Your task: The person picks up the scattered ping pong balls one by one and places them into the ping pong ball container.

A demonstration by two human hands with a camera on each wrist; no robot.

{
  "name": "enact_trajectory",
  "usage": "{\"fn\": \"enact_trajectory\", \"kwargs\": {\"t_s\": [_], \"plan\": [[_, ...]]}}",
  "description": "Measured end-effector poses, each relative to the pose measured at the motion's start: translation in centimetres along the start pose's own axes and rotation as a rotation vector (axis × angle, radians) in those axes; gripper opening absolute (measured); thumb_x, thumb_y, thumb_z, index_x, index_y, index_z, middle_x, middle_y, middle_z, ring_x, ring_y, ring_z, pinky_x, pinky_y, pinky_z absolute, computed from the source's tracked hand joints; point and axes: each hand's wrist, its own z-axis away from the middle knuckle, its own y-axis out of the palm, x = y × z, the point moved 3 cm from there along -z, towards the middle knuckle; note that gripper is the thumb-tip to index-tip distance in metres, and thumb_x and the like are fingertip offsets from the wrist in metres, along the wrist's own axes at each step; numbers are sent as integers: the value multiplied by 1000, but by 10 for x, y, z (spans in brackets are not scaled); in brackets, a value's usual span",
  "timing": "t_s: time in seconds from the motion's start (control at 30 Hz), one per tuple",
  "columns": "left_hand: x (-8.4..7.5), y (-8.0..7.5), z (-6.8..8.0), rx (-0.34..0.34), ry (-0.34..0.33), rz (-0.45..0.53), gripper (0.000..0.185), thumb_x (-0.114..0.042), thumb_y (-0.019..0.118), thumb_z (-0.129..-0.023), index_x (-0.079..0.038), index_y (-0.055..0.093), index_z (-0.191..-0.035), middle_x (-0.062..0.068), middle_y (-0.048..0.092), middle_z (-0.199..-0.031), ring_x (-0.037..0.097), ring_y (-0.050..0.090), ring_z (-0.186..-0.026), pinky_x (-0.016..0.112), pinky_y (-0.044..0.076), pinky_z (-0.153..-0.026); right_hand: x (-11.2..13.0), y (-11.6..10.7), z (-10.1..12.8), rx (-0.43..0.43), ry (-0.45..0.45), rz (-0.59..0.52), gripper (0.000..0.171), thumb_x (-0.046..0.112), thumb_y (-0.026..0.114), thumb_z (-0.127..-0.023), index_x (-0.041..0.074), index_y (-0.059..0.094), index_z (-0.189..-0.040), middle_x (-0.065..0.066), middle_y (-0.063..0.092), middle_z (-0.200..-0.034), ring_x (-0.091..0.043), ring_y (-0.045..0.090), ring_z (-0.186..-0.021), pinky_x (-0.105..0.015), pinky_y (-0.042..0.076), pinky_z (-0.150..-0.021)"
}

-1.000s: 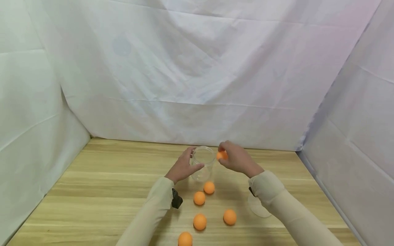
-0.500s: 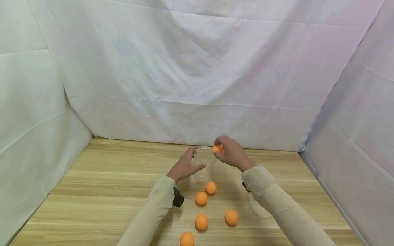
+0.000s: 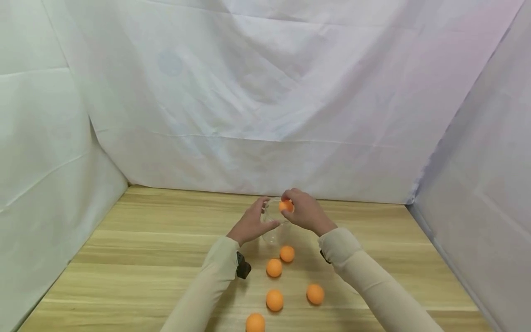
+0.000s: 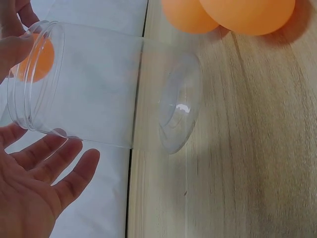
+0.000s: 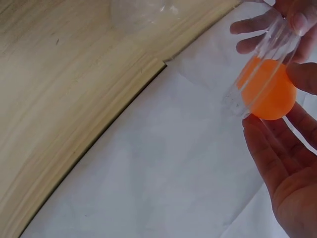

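Note:
A clear plastic jar [image 4: 99,89] stands upright on the wooden table, its threaded mouth uncovered. My left hand [image 3: 252,223] holds it near the rim, thumb on the near side and fingers round the far side. Between the thumb and fingers of my right hand [image 3: 308,212] is an orange ping-pong ball [image 5: 272,91], right at the jar's mouth. Through the clear wall, the left wrist view shows this ball within the rim, and the jar's body below it holds nothing.
Several loose orange balls lie in front of the jar, among them one ball [image 3: 287,253] close to its base and another ball [image 3: 315,294] farther right. White cloth [image 3: 265,157] hangs behind the table [image 3: 145,258] and along both sides.
My right hand has carried the ball leftward from beside the jar to its mouth. The left hand keeps its hold on the jar. A clear disc is now mostly hidden behind the right sleeve.

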Motion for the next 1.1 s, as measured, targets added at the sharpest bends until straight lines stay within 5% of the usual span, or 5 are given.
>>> {"fn": "enact_trajectory", "kwargs": {"t_s": [0.73, 1.1], "plan": [[9, -1, 3, 0, 39, -10, 77, -42, 65, -88, -7, 28, -146, 16, 44, -140, 31, 48, -119, 50, 46, -90, 0, 14, 6, 1, 12, 30, 24, 15, 72, -84, 8, 63, -105, -7, 62, -102, -25, 63, -90, -39, 53, -76], [16, -3, 4, 22, -1, 21, 78, -42, 66, -87, -12, 27, -147, 17, 40, -144, 30, 46, -122, 50, 46, -92, -1, 19, 6, 23, 22, -10, 23, 14, 71, -84, 7, 63, -105, -8, 62, -103, -27, 62, -92, -39, 52, -76]]}}
